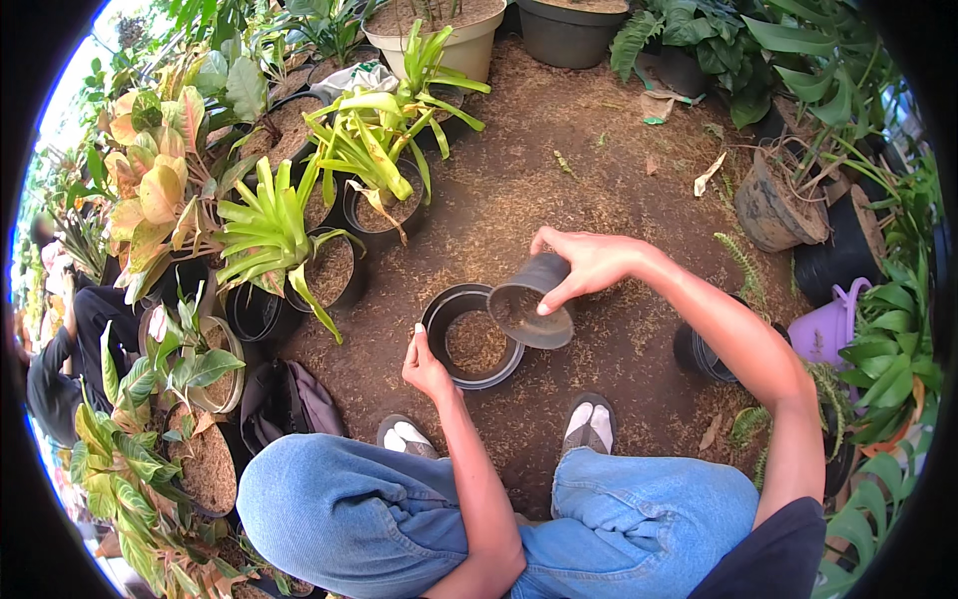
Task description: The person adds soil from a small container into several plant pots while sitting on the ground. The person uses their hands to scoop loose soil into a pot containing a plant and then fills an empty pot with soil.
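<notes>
My right hand (587,266) grips a small black plastic plant pot (533,303) by its base end, with the pot tilted and its opening facing down towards me. Below and left of it, a larger black plastic pot (515,368) stands on the ground, with brown, fibrous potting material (477,342) inside. The small pot overlaps its right rim in the view. At the larger pot's left rim, my left hand (428,365) has its thumb and fingers closed on the edge.
Potted bromeliads (269,224) stand at the left, near a dark bag (288,408). Black pots (703,352) and a purple pot (823,326) are at the right. Large pots (572,34) line the far side. A seated person (71,367) is at the far left.
</notes>
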The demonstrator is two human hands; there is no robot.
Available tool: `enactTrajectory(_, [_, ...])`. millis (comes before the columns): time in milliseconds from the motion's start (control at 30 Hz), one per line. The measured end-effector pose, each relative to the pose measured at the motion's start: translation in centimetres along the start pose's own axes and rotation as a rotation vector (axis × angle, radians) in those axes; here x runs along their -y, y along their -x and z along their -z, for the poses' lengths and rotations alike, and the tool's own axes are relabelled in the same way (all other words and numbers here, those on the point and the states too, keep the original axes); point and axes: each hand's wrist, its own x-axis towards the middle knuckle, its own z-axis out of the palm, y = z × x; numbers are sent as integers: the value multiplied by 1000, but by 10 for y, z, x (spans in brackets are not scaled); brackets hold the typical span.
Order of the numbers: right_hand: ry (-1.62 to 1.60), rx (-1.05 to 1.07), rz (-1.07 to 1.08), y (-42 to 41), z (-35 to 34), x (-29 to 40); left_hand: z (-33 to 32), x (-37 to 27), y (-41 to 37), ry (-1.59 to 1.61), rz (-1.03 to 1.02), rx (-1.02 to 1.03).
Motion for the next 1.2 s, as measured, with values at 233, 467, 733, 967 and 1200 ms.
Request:
enactTrajectory(233, [258, -154, 127, 0, -19, 68, 4, 2, -5, -15, -18, -14])
enactTrajectory(467, [508, -318, 288, -7, -40, 81, -1, -2, 0, -44, -9, -15])
enactTrajectory(733, [598, -437, 361, -11, -49, 79, -4, -7, 4, 11, 6, -11])
enactTrajectory(967, [367, -412, 203, -8, -28, 63, -4, -7, 3, -4, 10, -9])
enactTrajectory(1200, [-90, 175, -47, -14, -10, -21, 3, 3, -4, -35, -14, -11])
